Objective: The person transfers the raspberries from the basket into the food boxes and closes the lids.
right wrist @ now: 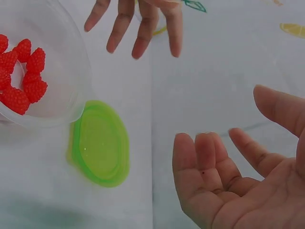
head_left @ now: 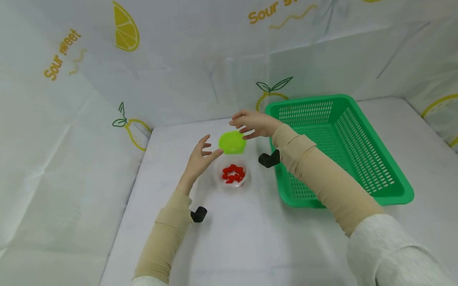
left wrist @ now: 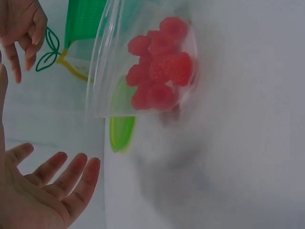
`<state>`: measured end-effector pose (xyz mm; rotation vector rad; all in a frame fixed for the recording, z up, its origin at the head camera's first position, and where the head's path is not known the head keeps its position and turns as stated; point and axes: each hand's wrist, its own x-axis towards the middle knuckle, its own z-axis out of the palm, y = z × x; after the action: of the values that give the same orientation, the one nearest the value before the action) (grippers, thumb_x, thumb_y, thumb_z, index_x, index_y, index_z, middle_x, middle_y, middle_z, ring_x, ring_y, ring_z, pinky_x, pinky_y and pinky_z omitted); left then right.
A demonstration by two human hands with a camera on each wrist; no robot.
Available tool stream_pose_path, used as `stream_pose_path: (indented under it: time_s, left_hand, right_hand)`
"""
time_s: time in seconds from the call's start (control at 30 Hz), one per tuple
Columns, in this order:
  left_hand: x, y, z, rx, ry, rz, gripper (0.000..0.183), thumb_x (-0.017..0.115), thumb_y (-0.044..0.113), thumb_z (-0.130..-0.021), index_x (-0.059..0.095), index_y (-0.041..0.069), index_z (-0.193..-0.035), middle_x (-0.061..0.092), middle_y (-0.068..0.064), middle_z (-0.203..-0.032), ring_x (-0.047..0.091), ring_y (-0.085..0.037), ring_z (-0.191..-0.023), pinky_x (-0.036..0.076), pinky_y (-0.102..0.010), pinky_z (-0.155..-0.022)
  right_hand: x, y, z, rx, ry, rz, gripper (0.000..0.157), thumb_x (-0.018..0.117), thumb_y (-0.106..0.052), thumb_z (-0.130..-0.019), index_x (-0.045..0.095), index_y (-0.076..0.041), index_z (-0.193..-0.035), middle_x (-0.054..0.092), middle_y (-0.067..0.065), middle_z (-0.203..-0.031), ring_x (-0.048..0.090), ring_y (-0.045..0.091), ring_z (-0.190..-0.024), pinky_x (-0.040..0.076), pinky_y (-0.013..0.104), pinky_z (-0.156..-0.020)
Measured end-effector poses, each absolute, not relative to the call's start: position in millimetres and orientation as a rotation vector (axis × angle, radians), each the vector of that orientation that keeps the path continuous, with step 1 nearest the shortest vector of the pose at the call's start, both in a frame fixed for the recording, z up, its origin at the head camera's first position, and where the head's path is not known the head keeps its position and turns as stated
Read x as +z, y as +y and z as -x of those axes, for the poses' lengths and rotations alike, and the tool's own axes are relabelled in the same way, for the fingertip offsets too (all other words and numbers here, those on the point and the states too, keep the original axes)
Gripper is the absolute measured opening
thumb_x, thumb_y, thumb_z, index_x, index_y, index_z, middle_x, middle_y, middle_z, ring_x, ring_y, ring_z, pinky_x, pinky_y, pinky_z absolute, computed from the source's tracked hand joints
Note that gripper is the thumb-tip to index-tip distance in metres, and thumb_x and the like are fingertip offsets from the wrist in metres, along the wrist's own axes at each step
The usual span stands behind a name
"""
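A clear plastic bowl (right wrist: 62, 90) with several red raspberries (left wrist: 162, 67) in it stands on the white table. Behind it lies a bright green lid (head_left: 232, 142), flat on the tabletop. My left hand (head_left: 200, 159) is held up at the left of bowl and lid, fingers spread and nothing in them. Over the far right side of the lid hovers my right hand (head_left: 255, 124), its fingers loosely bent and empty. In the right wrist view both hands are apart from the lid.
A large green plastic basket (head_left: 397, 174) with slotted walls stands at the right, under my right forearm. A white cloth (head_left: 200, 59) printed with lemons and lettering hangs behind the table (head_left: 236, 234). Black wrist mounts (head_left: 199, 214) stick out from both sleeves.
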<state>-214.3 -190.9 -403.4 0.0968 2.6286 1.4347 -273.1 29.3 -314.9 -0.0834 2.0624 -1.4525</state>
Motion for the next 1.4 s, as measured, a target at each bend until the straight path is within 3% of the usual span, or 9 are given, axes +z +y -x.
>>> stream_pose_path:
  time_s: [0.23, 0.4, 0.7, 0.77, 0.87, 1.0, 1.1, 1.17, 1.4]
  left_hand:
    - [-398, -189, 241, 1.42, 2.612, -0.027, 0.078, 0.06, 0.061, -0.08, 0.029, 0.032, -0.144, 0.05, -0.009, -0.131, 0.056, -0.025, -0.11, 0.052, -0.038, -0.088]
    - [-411, -189, 251, 1.501, 2.607, 0.047, 0.068, 0.065, 0.042, -0.085, 0.034, 0.025, -0.143, 0.053, -0.012, -0.124, 0.058, -0.029, -0.104, 0.053, -0.035, -0.088]
    - [-422, -192, 261, 1.832, 2.341, 0.252, 0.068, 0.068, 0.02, -0.085, 0.034, 0.023, -0.143, 0.049, -0.017, -0.122, 0.058, -0.037, -0.11, 0.05, -0.04, -0.094]
    - [-424, -191, 262, 1.858, 2.315, 0.282, 0.068, 0.068, 0.017, -0.085, 0.033, 0.022, -0.144, 0.048, -0.017, -0.123, 0.057, -0.036, -0.11, 0.051, -0.04, -0.093]
    - [-430, -188, 266, 1.876, 2.291, 0.303, 0.069, 0.067, 0.016, -0.086, 0.032, 0.023, -0.144, 0.046, -0.017, -0.128, 0.057, -0.034, -0.11, 0.051, -0.041, -0.092]
    - [-438, -182, 268, 1.891, 2.199, 0.319, 0.07, 0.063, 0.009, -0.087, 0.029, 0.028, -0.145, 0.039, -0.017, -0.139, 0.055, -0.032, -0.116, 0.05, -0.042, -0.093]
    - [-442, -180, 268, 1.919, 2.141, 0.31, 0.073, 0.059, 0.001, -0.088, 0.024, 0.029, -0.147, 0.035, -0.019, -0.143, 0.053, -0.033, -0.119, 0.049, -0.042, -0.095]
    - [-443, -179, 268, 1.929, 2.132, 0.288, 0.076, 0.056, -0.004, -0.088, 0.022, 0.028, -0.148, 0.036, -0.02, -0.144, 0.052, -0.032, -0.12, 0.048, -0.042, -0.097]
    - [-445, -179, 268, 1.914, 2.162, 0.227, 0.078, 0.054, -0.008, -0.086, 0.021, 0.026, -0.148, 0.041, -0.016, -0.143, 0.056, -0.025, -0.11, 0.047, -0.038, -0.098]
  right_hand:
    - [-337, 30, 284, -1.603, 2.069, -0.08, 0.045, 0.052, -0.029, -0.095, 0.038, -0.013, -0.135, 0.04, 0.012, -0.13, 0.042, 0.031, -0.119, 0.044, 0.038, -0.1]
    - [-356, 27, 287, -1.648, 2.082, -0.18, 0.04, 0.051, -0.024, -0.096, 0.042, -0.014, -0.133, 0.041, 0.011, -0.126, 0.043, 0.028, -0.109, 0.044, 0.036, -0.094]
    - [-388, 19, 288, -1.699, 2.077, -0.332, 0.039, 0.05, -0.015, -0.095, 0.047, -0.012, -0.133, 0.045, 0.009, -0.123, 0.044, 0.03, -0.11, 0.044, 0.032, -0.086]
    - [-395, 18, 289, -1.728, 2.046, -0.37, 0.04, 0.05, -0.013, -0.095, 0.047, -0.014, -0.134, 0.045, 0.009, -0.129, 0.043, 0.027, -0.103, 0.042, 0.032, -0.084]
    - [-401, 17, 292, -1.79, 1.977, -0.452, 0.043, 0.05, -0.011, -0.094, 0.047, -0.017, -0.136, 0.038, 0.008, -0.143, 0.036, 0.021, -0.078, 0.037, 0.031, -0.078]
    - [-403, 16, 292, -1.847, 1.862, -0.526, 0.05, 0.048, -0.005, -0.093, 0.042, -0.021, -0.14, 0.024, 0.006, -0.153, 0.038, 0.021, -0.09, 0.037, 0.036, -0.089]
    - [-403, 15, 292, -1.849, 1.799, -0.539, 0.055, 0.044, 0.002, -0.093, 0.039, -0.022, -0.142, 0.018, 0.007, -0.156, 0.031, 0.03, -0.126, 0.034, 0.044, -0.106]
    - [-403, 14, 294, -1.805, 1.806, -0.529, 0.058, 0.043, 0.005, -0.092, 0.037, -0.021, -0.143, 0.018, 0.008, -0.156, 0.029, 0.032, -0.134, 0.035, 0.042, -0.109]
    - [-404, 11, 300, -1.691, 1.847, -0.477, 0.061, 0.041, 0.006, -0.092, 0.032, -0.021, -0.146, 0.016, 0.009, -0.156, 0.033, 0.025, -0.133, 0.037, 0.031, -0.108]
